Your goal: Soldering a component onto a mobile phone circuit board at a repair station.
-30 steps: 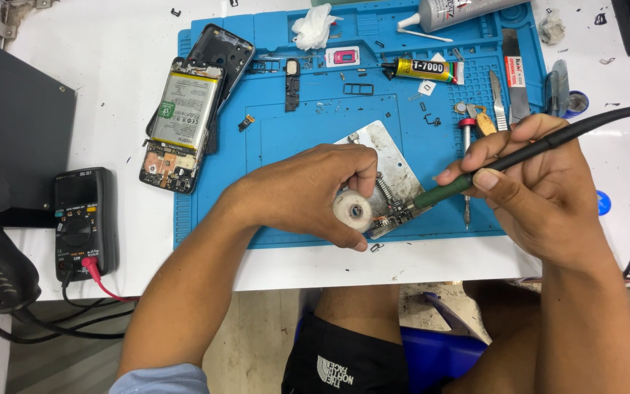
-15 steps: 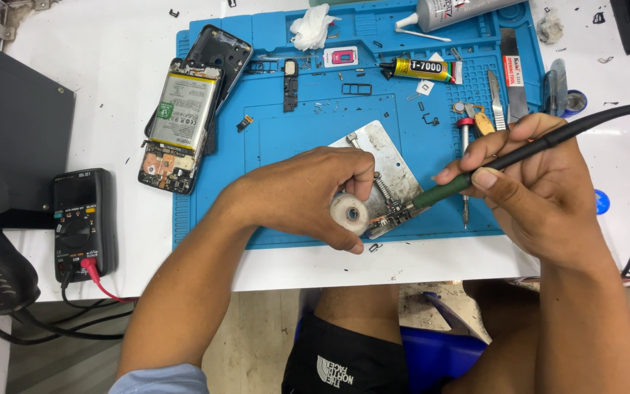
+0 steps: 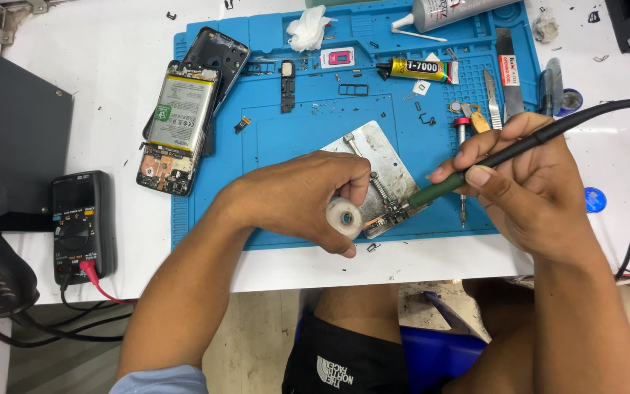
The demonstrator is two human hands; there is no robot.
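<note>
Left hand (image 3: pixel 308 201) pinches a white spool (image 3: pixel 344 217) at the near edge of the blue mat (image 3: pixel 205 219); right hand (image 3: pixel 530 186) grips a soldering iron (image 3: pixel 475 169), tip on the metal board holder (image 3: pixel 377 175). Opened phone (image 3: pixel 180 131) lies at the mat's far-left corner, multimeter (image 3: pixel 82 226) left of the mat on the white table

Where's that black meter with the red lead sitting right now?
In the head view, the black multimeter lies on the white table at far left, off the blue mat, below the opened phone.

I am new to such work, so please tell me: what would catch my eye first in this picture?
First, the two hands meeting at the mat's near edge: the left hand holds a small white spool, and the right hand grips a green-handled soldering iron pointed at a metal holder. Next, an opened phone lies on the blue mat's left edge.
</note>
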